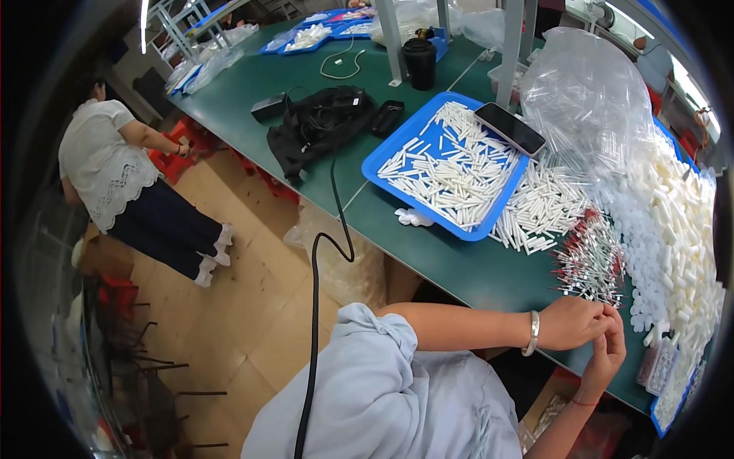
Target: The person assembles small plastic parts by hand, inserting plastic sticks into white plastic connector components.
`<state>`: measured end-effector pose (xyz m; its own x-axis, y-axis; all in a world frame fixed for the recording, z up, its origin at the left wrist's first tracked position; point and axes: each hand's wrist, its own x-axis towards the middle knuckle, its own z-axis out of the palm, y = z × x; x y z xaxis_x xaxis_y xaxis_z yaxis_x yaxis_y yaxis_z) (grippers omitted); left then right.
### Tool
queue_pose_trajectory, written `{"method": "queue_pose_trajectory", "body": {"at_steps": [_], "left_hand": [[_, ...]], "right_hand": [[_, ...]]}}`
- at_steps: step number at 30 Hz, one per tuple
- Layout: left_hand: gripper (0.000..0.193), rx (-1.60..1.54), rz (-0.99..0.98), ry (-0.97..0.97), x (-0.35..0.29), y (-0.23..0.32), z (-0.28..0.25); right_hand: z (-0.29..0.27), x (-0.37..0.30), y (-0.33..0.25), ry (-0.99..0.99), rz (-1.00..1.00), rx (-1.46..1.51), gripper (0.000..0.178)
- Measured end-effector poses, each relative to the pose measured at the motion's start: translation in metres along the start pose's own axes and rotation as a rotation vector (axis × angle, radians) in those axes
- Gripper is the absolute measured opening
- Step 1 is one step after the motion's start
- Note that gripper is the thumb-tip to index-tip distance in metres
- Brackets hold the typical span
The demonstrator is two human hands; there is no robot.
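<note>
1. Well, our left forearm [474,327] comes out of a pale blue sleeve [382,375] and reaches nearly level toward the right, a silver bracelet [531,333] around its wrist.
2. Our left hand [572,323] lies with its back up, the fingers curled over toward the right.
3. Our right forearm [564,430] slants up from the lower edge, a thin red cord [586,402] around the wrist.
4. Our right hand [609,352] points upward, its fingers bent in to meet the left ones at the near edge of the counter [451,264].
5. Both hands are drawn partly closed, fingertips together; we cannot tell whether anything is pinched between them.
6. Just beyond the fingers we see a heap of thin red-and-silver pieces [592,256] on the counter.
7. Around that heap we have loose white sticks [539,206] beyond it, and small translucent beads [642,260] and cream cylinders [677,245] to its right.
8. Farther off, our blue tray [475,232] holds more sticks, with a phone [510,128] resting at its right corner.
</note>
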<state>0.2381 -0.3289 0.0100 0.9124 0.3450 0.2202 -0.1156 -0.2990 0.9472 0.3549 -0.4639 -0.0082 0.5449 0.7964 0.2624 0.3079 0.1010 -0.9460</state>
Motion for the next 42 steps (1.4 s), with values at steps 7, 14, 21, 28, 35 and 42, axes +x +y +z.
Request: {"method": "queue_pose_trajectory", "body": {"at_steps": [7,14,21,28,35,42], "left_hand": [[0.037,-0.034,-0.005,-0.166,-0.014,-0.005,0.005],[0.026,0.228,0.303,-0.15,-0.03,-0.015,0.033],[0.023,-0.287,0.041,-0.334,-0.036,-0.021,0.056],[0.051,-0.894,-0.23,-0.341,-0.051,-0.014,0.091],[0.055,-1.057,-0.528,-0.469,-0.065,-0.034,0.116],[0.056,-1.086,-0.66,-0.456,-0.064,-0.044,0.118]], "right_hand": [[0.014,-0.012,0.01,-0.212,0.181,0.537,0.068],[0.011,-0.043,0.0,-0.141,0.186,0.614,0.063],[0.0,-0.066,-0.02,-0.093,0.358,0.56,0.075],[-0.013,-0.14,-0.015,0.447,0.172,0.206,0.033],[-0.01,-0.159,0.005,0.326,0.426,0.13,0.021],[-0.016,-0.138,0.027,0.455,0.317,-0.283,0.023]]}}
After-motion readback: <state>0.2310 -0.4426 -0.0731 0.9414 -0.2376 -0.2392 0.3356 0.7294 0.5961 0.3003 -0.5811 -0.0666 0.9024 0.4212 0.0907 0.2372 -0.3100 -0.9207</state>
